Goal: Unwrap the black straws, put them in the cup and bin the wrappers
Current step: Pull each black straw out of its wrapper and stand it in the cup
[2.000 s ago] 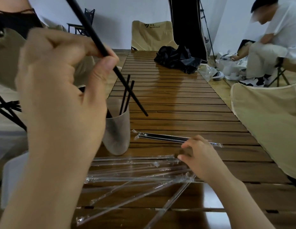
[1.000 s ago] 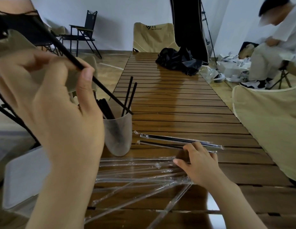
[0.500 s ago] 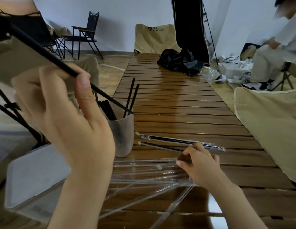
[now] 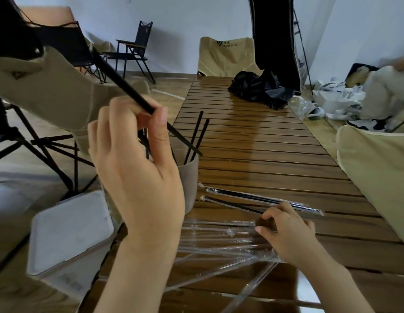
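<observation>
Fingers of your left hand (image 4: 138,177) were curled round a bare black straw (image 4: 119,80), pinching it between thumb and forefinger, its lower tip slanting over the rim of the cup (image 4: 188,177). Several straws already stood in that cup; at least 2 leaned out on its far side. Your right hand (image 4: 284,231) lay on the table (image 4: 264,143), fingers bent and pressing the loose clear wrappers (image 4: 219,236), though whether they truly pinched one you could not tell from the head view. Just beyond that hand lay 2 wrapped straws (image 4: 259,198), side by side and touching. A white bin (image 4: 68,231) sat on the floor at the table's left edge, below the cup, its lid seemingly closed.

Judging from this, the straw was about to drop in. Its tip pointed past the far rim, so released at that slant it might have slid out onto the table or knocked the leaning straws. The cup stood near the table's edge; a nudge from your wrist could have tipped it. The wrappers were slick and light, and a careless sweep might have scattered them to the floor instead of the bin.
</observation>
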`<state>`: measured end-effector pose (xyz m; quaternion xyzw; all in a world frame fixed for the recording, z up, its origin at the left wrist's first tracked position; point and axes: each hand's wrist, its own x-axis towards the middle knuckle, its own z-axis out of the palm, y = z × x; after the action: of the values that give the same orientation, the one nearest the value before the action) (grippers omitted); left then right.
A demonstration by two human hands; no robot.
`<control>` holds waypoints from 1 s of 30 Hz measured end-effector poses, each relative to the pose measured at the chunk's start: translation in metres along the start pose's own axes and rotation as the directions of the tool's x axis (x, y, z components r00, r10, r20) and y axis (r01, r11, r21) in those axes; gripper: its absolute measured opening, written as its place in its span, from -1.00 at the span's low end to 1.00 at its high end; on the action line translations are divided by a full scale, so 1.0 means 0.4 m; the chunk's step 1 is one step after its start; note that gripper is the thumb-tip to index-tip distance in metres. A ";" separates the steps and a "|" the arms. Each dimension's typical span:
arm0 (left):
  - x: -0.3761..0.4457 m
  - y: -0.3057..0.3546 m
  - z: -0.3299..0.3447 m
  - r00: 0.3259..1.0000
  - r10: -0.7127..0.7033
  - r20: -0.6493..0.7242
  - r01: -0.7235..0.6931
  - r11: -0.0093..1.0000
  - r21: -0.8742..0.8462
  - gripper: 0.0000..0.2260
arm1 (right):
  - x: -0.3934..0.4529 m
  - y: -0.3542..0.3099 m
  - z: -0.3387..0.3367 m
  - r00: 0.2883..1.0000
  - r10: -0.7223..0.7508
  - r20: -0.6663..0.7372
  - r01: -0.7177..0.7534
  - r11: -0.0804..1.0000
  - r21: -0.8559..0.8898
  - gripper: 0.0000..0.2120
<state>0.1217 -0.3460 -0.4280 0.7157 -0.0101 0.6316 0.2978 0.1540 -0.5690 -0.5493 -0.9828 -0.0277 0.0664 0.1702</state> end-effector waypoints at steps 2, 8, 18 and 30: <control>-0.003 0.000 0.001 1.000 -0.011 -0.008 0.012 0.999 0.032 -0.72 | 0.000 -0.002 -0.002 1.000 0.000 -0.005 0.000 1.000 0.000 -0.70; -0.013 -0.005 0.007 0.992 -0.102 0.073 0.097 0.992 0.078 -0.78 | -0.001 -0.011 -0.004 1.000 -0.009 0.003 0.009 1.000 0.021 -0.73; -0.005 0.020 0.004 0.977 -0.152 0.151 0.147 0.988 0.049 -0.76 | -0.002 -0.017 -0.009 0.999 -0.019 0.034 0.018 1.000 0.012 -0.72; -0.007 0.078 0.012 0.881 0.084 0.466 -0.039 0.994 -0.106 -0.93 | -0.004 -0.028 -0.010 0.998 -0.060 -0.007 0.060 0.998 -0.003 -0.73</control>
<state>0.1133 -0.3749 -0.4179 0.8319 -0.1343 0.4476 0.2994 0.1528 -0.5597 -0.5415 -0.9819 -0.0569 0.0580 0.1709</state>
